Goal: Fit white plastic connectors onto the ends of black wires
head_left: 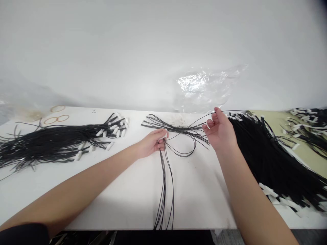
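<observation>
My left hand (155, 143) is closed on a white connector (165, 133) with thin black wires (163, 180) that hang down over the table's front edge. One wire loops out to its right. My right hand (217, 131) is raised, its thumb and forefinger pinched around a single black wire (200, 118), while the other fingers curl loosely. Behind and between the hands lies a small bunch of cut black wires (176, 127) on the white table. Small white pieces (177, 119) are scattered just beyond it; their kind is too small to tell.
At left lies a pile of black cables (58, 139) with white connectors. A larger black cable bundle (270, 156) covers the right side. More cables (311, 126) rest on a yellow-green surface (276, 117). A clear plastic bag (201, 86) leans against the wall. Rubber bands (57, 119) lie at back left.
</observation>
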`<state>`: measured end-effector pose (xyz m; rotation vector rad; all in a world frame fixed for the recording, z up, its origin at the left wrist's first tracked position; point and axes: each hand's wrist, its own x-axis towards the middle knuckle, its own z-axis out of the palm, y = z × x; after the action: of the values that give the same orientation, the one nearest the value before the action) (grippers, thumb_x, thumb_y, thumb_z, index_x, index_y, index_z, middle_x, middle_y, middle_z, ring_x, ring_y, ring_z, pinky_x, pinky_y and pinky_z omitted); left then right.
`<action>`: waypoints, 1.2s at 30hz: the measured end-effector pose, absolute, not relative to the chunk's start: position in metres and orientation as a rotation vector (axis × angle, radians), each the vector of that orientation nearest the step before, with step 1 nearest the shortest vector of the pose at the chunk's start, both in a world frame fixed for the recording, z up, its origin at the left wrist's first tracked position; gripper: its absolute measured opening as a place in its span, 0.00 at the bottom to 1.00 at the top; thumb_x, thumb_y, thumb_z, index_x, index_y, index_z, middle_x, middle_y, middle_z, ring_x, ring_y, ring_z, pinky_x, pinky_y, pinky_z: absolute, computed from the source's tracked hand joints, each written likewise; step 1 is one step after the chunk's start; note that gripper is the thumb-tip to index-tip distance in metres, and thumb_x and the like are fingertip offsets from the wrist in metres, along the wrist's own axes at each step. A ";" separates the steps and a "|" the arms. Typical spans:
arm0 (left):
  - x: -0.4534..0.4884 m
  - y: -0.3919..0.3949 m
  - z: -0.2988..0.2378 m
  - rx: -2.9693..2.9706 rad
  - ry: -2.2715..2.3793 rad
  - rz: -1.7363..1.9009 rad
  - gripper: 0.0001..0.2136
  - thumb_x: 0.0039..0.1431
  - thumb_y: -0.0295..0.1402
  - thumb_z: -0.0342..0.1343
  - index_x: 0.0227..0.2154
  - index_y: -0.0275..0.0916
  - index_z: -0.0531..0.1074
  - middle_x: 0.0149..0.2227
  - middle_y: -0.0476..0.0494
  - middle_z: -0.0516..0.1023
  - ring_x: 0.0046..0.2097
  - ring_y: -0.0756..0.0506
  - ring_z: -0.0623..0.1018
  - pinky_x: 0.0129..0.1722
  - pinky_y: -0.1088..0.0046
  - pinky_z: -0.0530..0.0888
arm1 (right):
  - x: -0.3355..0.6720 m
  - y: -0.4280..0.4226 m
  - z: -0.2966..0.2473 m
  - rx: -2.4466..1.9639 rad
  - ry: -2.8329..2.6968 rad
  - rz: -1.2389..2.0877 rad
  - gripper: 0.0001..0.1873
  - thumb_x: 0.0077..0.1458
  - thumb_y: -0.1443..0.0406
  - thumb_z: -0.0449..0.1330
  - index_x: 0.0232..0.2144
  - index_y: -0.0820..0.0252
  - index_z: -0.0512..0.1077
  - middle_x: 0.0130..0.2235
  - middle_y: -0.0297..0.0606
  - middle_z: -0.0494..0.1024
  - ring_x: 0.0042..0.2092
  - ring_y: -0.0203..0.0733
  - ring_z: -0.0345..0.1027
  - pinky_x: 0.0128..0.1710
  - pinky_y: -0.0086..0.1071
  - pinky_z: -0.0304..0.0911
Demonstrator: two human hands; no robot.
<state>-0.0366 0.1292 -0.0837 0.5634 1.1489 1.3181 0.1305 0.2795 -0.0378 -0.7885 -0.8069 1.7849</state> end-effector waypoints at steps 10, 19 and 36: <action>-0.036 0.129 -0.084 0.555 1.146 1.325 0.11 0.55 0.40 0.54 0.28 0.37 0.64 0.20 0.55 0.48 0.19 0.57 0.54 0.21 0.80 0.61 | 0.142 0.300 -0.033 -0.627 -0.441 1.798 0.09 0.52 0.56 0.58 0.36 0.50 0.68 0.31 0.24 0.68 0.29 0.22 0.65 0.32 0.22 0.66; -0.034 0.128 -0.082 0.569 1.157 1.351 0.10 0.55 0.41 0.54 0.30 0.38 0.65 0.21 0.54 0.52 0.19 0.57 0.54 0.21 0.81 0.61 | 0.136 0.264 -0.028 -0.875 -1.536 1.574 0.12 0.37 0.60 0.67 0.26 0.60 0.74 0.22 0.30 0.67 0.19 0.24 0.49 0.15 0.24 0.43; -0.032 0.128 -0.083 0.619 1.168 1.383 0.11 0.55 0.42 0.54 0.32 0.39 0.67 0.20 0.55 0.49 0.20 0.57 0.54 0.21 0.80 0.62 | 0.122 0.237 -0.044 -0.872 -2.212 1.091 0.12 0.45 0.58 0.60 0.20 0.61 0.72 0.23 0.33 0.72 0.22 0.29 0.54 0.23 0.26 0.53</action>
<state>-0.0321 0.1280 -0.0835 0.6191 1.1682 1.3827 0.1221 0.2374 -0.0439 -0.8724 -2.2120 1.0906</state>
